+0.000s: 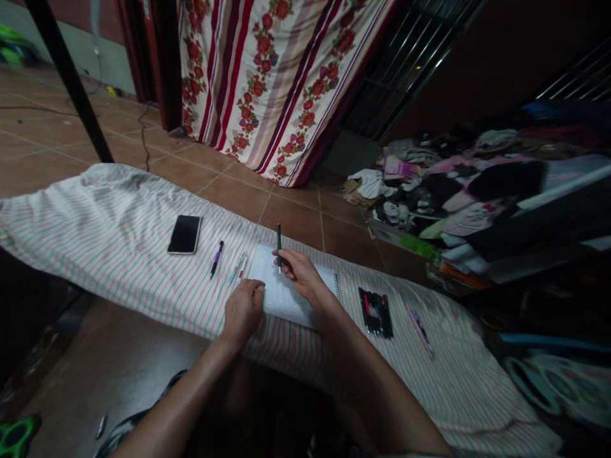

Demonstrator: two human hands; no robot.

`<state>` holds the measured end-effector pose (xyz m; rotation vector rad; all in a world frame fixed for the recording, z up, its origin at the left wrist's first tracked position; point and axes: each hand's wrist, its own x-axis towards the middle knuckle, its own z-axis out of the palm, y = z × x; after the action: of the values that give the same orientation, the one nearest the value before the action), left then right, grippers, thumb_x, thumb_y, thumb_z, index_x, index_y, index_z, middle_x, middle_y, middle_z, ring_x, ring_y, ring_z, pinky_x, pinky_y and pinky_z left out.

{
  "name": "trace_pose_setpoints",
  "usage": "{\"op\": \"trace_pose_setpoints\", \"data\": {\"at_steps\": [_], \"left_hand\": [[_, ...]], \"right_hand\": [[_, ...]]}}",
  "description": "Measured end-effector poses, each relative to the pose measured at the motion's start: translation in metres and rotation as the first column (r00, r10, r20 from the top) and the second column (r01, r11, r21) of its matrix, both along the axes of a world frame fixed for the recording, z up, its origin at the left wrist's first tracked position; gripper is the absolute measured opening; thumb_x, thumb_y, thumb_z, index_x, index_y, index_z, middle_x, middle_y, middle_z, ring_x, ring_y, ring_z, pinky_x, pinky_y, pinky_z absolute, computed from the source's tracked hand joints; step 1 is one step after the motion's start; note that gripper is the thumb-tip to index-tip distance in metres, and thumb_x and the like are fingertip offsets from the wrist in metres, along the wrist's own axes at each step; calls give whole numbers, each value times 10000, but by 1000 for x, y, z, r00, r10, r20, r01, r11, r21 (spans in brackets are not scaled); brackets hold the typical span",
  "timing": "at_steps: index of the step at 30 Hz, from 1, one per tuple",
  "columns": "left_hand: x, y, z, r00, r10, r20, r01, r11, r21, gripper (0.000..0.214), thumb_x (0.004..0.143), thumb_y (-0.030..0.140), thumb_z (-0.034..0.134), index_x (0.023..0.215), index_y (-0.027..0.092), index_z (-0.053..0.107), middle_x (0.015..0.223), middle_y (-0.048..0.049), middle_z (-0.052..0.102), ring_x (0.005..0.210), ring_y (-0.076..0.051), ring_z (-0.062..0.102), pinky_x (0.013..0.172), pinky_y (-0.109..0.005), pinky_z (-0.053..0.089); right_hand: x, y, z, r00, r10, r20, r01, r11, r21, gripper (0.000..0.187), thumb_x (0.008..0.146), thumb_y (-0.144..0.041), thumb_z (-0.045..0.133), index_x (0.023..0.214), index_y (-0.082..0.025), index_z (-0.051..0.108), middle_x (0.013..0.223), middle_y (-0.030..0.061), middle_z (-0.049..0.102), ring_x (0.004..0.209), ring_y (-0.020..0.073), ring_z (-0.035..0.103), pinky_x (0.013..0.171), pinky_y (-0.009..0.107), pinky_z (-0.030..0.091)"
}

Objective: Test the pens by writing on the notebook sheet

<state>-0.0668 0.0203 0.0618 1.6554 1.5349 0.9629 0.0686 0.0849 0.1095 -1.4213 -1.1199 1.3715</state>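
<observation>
A spiral notebook (286,299) lies open-faced on the striped cloth, with faint marks on its white page. Above the page my right hand (300,272) is closed around a slim dark pen (279,238), which stands nearly upright with its light tip toward the paper. Whether the tip touches the page I cannot tell. My left hand (244,310) is curled closed at the notebook's lower left edge; its fingertips and anything in them are hidden. Just left of the notebook lie slim light pens (238,270). A purple and black pen (216,259) is farther left.
A phone (184,235) lies on the striped cloth (128,254) at left. To the right are a dark set of several pens (376,313) and a pinkish pen (421,331). Beyond hang a flowered curtain (267,83) and, at right, heaped clothes (472,172).
</observation>
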Motion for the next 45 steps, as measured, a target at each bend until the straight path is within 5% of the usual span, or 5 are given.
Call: {"op": "trace_pose_setpoints", "data": {"at_steps": [5, 13, 24, 37, 45], "left_hand": [[6, 2, 8, 915, 7, 403, 31, 996, -88, 379, 851, 394, 395, 1028, 139, 613, 894, -80, 661, 683, -133, 599, 573, -237, 442], [17, -2, 14, 311, 294, 904, 260, 888, -378, 216, 625, 208, 741, 808, 121, 668, 675, 7, 612, 513, -29, 513, 445, -125, 385], [42, 2, 3, 336, 392, 857, 89, 892, -443, 137, 748, 76, 594, 633, 140, 558, 644, 32, 601, 658, -57, 624, 763, -206, 518], [52, -17, 1, 983, -167, 74, 155, 976, 150, 200, 792, 274, 560, 955, 218, 663, 1059, -74, 638, 1107, -245, 492, 948, -384, 376], [53, -13, -9, 706, -149, -692, 349, 924, 158, 327, 887, 190, 365, 1166, 209, 535, 858, -49, 633, 805, -195, 566, 635, -273, 421]], "right_hand": [[11, -33, 1, 993, 114, -9, -114, 993, -23, 315, 629, -430, 663, 784, -157, 630, 619, -35, 556, 448, 42, 346, 414, 207, 161], [17, -58, -7, 983, 181, 5, -180, 981, -65, 334, 589, -447, 706, 666, -158, 559, 587, -35, 573, 475, 54, 382, 456, 207, 217], [35, -74, -43, 936, -222, -272, 206, 975, -84, 372, 542, -422, 750, 774, -164, 616, 738, 26, 644, 548, 71, 455, 511, 210, 340], [72, -63, -67, 939, -344, 18, 339, 933, 123, 219, 551, -351, 673, 699, -190, 670, 626, 5, 611, 578, 132, 496, 516, 249, 337], [62, -72, -60, 964, -256, -75, 255, 967, -21, 243, 601, -348, 656, 786, -191, 656, 619, -22, 590, 504, 76, 397, 500, 219, 310]]}}
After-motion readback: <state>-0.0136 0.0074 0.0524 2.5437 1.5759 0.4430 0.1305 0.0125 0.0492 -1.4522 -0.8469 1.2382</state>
